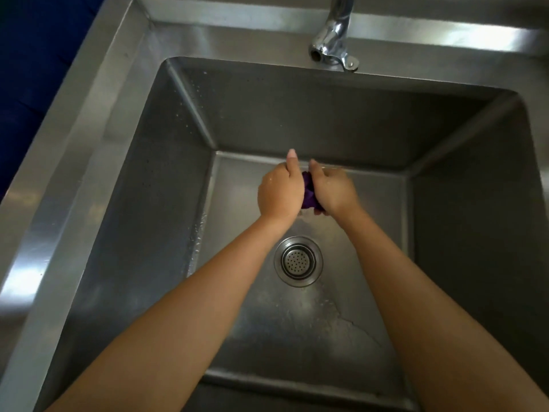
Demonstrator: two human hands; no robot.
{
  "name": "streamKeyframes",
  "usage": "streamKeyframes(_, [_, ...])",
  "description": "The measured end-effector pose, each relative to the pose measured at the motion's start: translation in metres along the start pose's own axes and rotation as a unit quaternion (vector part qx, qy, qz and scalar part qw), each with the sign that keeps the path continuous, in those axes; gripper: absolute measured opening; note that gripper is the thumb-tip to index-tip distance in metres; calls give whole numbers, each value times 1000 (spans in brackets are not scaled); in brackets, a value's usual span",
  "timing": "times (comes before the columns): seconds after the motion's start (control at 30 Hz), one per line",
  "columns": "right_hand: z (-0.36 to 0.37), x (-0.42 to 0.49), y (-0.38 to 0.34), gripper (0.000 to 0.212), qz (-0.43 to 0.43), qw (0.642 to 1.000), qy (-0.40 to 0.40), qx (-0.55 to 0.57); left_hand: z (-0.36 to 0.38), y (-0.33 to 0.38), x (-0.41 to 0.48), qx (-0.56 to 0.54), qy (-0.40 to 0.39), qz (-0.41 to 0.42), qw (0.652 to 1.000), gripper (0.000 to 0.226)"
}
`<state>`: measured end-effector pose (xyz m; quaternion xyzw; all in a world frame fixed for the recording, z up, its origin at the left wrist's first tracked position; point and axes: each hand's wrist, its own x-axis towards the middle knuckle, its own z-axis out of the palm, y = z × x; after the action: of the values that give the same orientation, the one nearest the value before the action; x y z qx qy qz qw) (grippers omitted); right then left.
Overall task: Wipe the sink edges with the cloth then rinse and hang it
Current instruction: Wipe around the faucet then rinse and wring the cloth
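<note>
Both hands, left (279, 194) and right (334, 190), clench purple cloth (309, 193) over sink (154, 179) drain (298, 261).

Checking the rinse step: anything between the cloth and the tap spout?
Nothing visible does. The bunched purple cloth is squeezed between the left hand and right hand, low over the steel sink; only open basin lies between it and the chrome tap.

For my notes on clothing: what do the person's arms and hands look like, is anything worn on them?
Nothing worn is visible: the left hand and right hand are bare, no gloves, rings or watch showing. Both forearms are uncovered up to the frame edge, with no sleeves in view.
</note>
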<state>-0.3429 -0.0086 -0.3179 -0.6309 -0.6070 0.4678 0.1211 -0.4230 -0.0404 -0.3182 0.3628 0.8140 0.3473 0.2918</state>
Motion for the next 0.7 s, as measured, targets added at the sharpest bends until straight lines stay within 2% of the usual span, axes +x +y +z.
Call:
streamKeyframes(0.17, [25,-21,31,52,29,996,80,30,12,-28,-12,-35,-40,-106,993,60])
streamKeyframes(0.27, [37,-38,42,53,30,995,90,18,10,-46,-24,-46,-61,-124,989,57])
streamKeyframes(0.37, [40,-57,47,54,39,996,76,-3,7,-65,-38,-120,-101,-143,977,50])
streamKeyframes(0.47, [34,-81,47,52,58,996,68,29,-7,-61,-55,-181,-185,-160,953,42])
streamKeyframes(0.57, [15,-108,39,46,82,991,66,81,-28,-40,-70,-158,-270,-126,942,44])
streamKeyframes(0.7, [-25,-135,25,49,121,991,27,53,-46,-3,-83,-96,-346,-80,930,55])
